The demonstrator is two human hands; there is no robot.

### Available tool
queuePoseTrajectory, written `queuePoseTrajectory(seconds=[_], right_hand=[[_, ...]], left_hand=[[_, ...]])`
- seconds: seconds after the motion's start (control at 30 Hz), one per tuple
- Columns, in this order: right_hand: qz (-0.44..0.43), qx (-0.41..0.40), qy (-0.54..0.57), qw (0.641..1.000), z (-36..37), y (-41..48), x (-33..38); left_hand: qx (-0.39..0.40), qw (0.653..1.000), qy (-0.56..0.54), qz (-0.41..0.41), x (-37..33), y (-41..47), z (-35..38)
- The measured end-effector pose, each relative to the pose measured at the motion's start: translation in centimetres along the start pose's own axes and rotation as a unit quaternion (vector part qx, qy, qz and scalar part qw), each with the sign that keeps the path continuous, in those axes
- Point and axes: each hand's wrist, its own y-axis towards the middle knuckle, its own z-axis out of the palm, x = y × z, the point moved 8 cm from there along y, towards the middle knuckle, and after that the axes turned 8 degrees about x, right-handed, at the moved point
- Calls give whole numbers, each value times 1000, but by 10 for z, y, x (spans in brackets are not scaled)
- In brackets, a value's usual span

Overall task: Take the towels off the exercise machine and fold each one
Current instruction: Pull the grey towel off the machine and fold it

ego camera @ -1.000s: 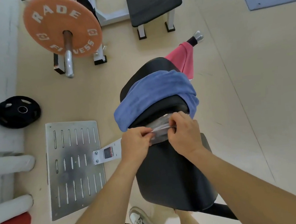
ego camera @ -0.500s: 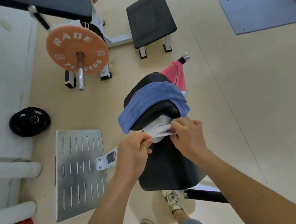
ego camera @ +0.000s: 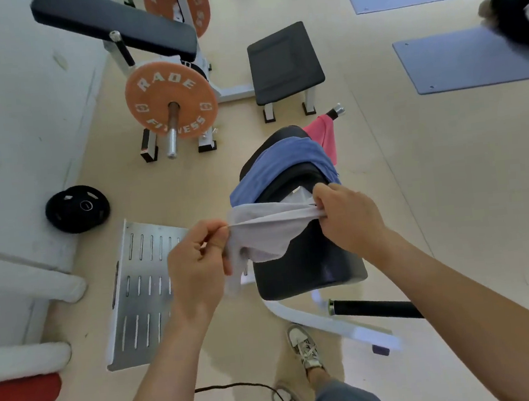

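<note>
A pale grey towel (ego camera: 266,232) is stretched between my two hands above the black padded seat (ego camera: 308,267) of the exercise machine. My left hand (ego camera: 198,265) pinches its left end, with loose cloth hanging below the fingers. My right hand (ego camera: 345,215) pinches its right end near the seat's back pad. A blue towel (ego camera: 282,163) lies draped over the black back pad further off. A pink towel (ego camera: 323,136) hangs from a handle bar behind it.
A slotted metal footplate (ego camera: 136,293) lies on the floor to the left. An orange weight plate (ego camera: 171,99) on a bar, a black bench (ego camera: 285,59) and a loose black plate (ego camera: 76,208) stand beyond. A black handle (ego camera: 374,309) juts out lower right. Blue mats (ego camera: 469,61) lie far right.
My hands have moved apart and drawn the grey towel out from the seat, so it now spans between them. The view has tilted up, showing more of the room.
</note>
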Motion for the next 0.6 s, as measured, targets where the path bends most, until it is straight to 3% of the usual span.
queuePoseTrajectory(seconds=[0.17, 0.3, 0.37, 0.47, 0.6], right_hand=[[4, 29, -19, 999, -39, -26, 23], [22, 203, 63, 977, -50, -21, 37], [0, 245, 128, 961, -63, -15, 50], [-20, 228, 178, 957, -89, -5, 59], [-68, 186, 73, 978, -106, 6, 62]], left_hand=[[-40, 989, -132, -52, 5, -33, -48], [-39, 961, -253, -102, 4, -46, -67], [-50, 950, -287, -110, -1, -50, -76], [-60, 937, -327, -106, -9, -55, -87], [-142, 945, -274, -107, 1, -64, -108]])
